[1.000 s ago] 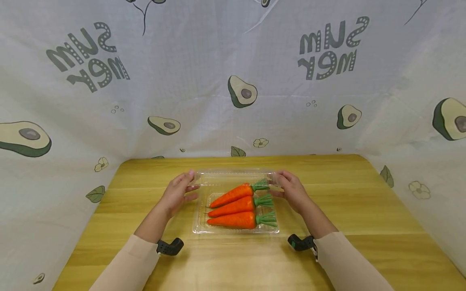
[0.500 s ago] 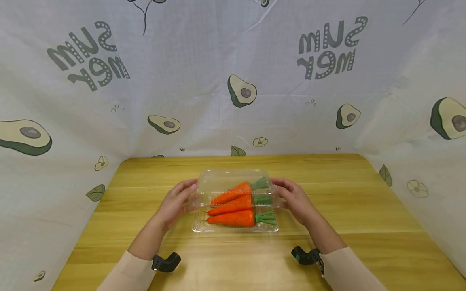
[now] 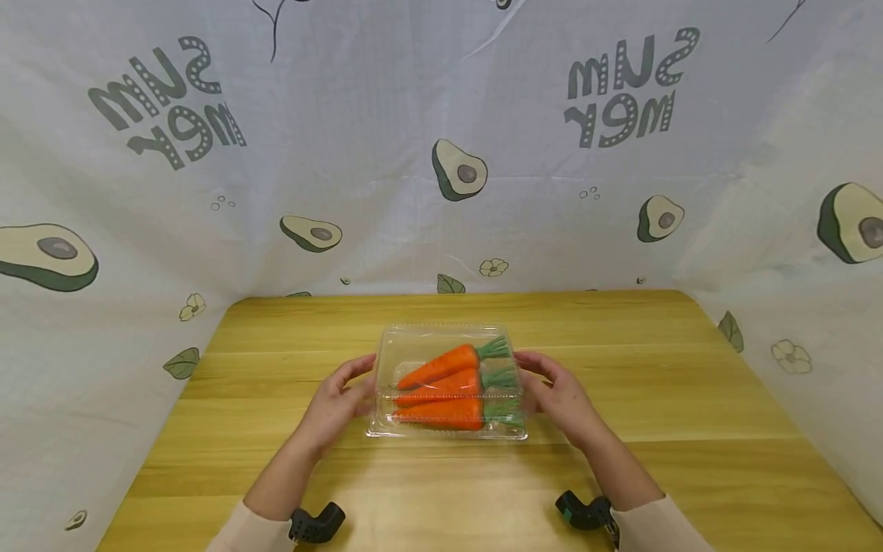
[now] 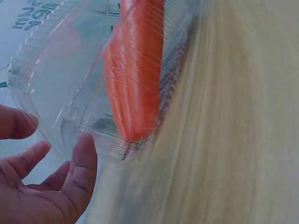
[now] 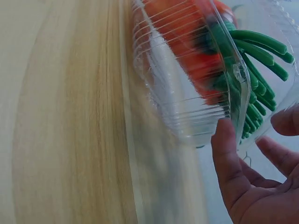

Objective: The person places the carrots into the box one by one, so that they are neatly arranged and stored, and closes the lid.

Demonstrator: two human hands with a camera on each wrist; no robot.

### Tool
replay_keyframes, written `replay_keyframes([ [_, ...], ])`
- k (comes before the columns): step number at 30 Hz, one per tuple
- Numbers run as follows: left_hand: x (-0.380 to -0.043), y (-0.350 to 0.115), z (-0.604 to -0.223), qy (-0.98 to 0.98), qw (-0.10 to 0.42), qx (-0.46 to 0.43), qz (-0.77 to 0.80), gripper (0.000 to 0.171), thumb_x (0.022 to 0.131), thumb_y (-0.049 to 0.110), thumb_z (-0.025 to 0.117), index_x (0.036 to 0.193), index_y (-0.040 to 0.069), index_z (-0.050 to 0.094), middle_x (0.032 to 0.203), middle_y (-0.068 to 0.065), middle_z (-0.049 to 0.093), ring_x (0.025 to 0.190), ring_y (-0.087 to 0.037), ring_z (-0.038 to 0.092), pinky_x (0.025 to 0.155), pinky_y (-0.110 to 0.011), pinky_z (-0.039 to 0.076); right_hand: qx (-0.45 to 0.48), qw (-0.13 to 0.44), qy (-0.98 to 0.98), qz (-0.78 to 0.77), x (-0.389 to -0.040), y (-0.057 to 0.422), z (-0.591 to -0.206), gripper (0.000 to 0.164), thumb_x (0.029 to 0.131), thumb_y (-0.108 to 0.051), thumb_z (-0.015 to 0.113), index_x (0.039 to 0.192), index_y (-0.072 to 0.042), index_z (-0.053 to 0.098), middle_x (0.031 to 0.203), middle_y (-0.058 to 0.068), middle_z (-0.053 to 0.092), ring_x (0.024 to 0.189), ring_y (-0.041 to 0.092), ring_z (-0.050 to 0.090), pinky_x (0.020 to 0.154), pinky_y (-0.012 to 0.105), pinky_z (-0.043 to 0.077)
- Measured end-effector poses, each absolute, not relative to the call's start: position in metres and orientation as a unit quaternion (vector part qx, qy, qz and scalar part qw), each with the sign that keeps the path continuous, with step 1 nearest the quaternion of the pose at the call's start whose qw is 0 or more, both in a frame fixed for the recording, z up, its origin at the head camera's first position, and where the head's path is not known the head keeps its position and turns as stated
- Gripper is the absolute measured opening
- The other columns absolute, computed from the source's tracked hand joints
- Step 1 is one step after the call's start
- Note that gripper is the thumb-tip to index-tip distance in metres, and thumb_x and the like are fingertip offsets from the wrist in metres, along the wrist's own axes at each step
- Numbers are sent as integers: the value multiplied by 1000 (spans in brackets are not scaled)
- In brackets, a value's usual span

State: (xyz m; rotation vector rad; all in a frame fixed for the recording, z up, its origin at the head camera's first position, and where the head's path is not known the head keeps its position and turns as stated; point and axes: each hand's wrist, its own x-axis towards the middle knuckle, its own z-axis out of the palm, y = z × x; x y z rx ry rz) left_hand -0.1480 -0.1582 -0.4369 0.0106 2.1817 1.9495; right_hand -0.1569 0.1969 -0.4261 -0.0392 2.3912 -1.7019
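In the head view, a clear plastic clamshell box (image 3: 516, 437) sits at the middle of the table, holding three orange carrots (image 3: 448, 415) with green tops. Its hinged lid (image 3: 407, 345) slants over the carrots, its front edge above the base. The left hand (image 3: 338, 402) holds the lid's left side; in the left wrist view the thumb (image 4: 84, 156) touches the plastic and the other fingers lie around the lid's edge. The right hand (image 3: 562, 395) holds the lid's right side, with the thumb (image 5: 225, 140) against the clear wall beside the green tops (image 5: 259, 74).
The wooden table (image 3: 690, 475) extends around the box on all sides. Behind it hangs a white cloth (image 3: 379, 153) printed with avocados and letters, which also covers both sides. A dark wrist-worn camera (image 3: 317, 524) shows at the left wrist, with another dark camera (image 3: 582, 510) at the right.
Both hands have swung the lid forward and down over the carrots, from raised at the back to nearly lying on the base. The wrists have come closer to the body.
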Motion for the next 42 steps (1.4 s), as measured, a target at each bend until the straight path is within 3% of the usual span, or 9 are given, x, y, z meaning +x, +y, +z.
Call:
replay_keyframes([
  [5,-150,-154,-442,749,109,5,653,48,106,19,57,152,10,46,150,-18,48,92,-21,64,75,-25,60,-18,82,827,-555,-156,197,-429,49,108,-32,53,150,-9,47,154,19,47,129,38,58,87,31,63],
  [11,-159,-143,-443,749,93,-15,655,46,106,17,56,150,10,50,152,-16,50,96,-23,63,72,-23,59,7,47,837,-546,-165,196,-429,52,107,-37,53,149,-8,49,147,19,52,132,38,57,91,28,61],
  [15,-163,-138,-441,735,93,-21,671,45,106,15,53,151,9,49,153,-17,48,100,-23,60,71,-24,59,34,37,831,-554,-168,195,-428,48,108,-33,53,148,-8,50,127,17,59,112,28,65,84,21,58],
  [20,-164,-136,-439,729,96,-22,678,45,107,15,51,151,10,48,154,-17,47,101,-23,58,70,-24,60,38,40,821,-568,-169,196,-428,44,108,-26,52,147,-6,50,107,7,60,89,12,59,77,19,55],
  [24,-164,-136,-438,727,100,-20,679,45,107,15,51,152,11,47,155,-19,46,105,-27,59,71,-24,60,33,37,820,-570,-169,198,-431,43,108,-24,52,147,-7,49,102,6,62,87,10,59,79,19,54],
  [29,-164,-135,-438,731,104,-17,674,46,108,17,50,153,13,46,156,-19,44,110,-32,59,73,-22,59,17,27,820,-571,-169,199,-435,40,109,-19,49,146,-7,50,110,14,65,91,6,61,82,17,54],
  [34,-163,-134,-439,736,103,-17,668,46,108,16,50,153,12,46,156,-18,45,104,-28,60,75,-22,59,4,20,816,-577,-169,200,-439,39,108,-18,51,146,-7,51,112,15,63,90,4,61,80,17,54],
  [39,-162,-134,-440,740,101,-18,665,48,107,13,49,155,11,43,158,-18,44,100,-22,58,75,-22,58,-10,17,821,-570,-169,198,-439,41,108,-21,53,147,-9,50,104,10,69,88,6,60,77,20,51],
  [42,-162,-133,-441,741,102,-17,664,49,107,11,47,156,10,41,158,-18,43,100,-21,56,74,-22,58,-4,12,822,-569,-168,196,-440,40,107,-20,54,145,-8,50,95,4,65,80,7,56,70,21,48],
])
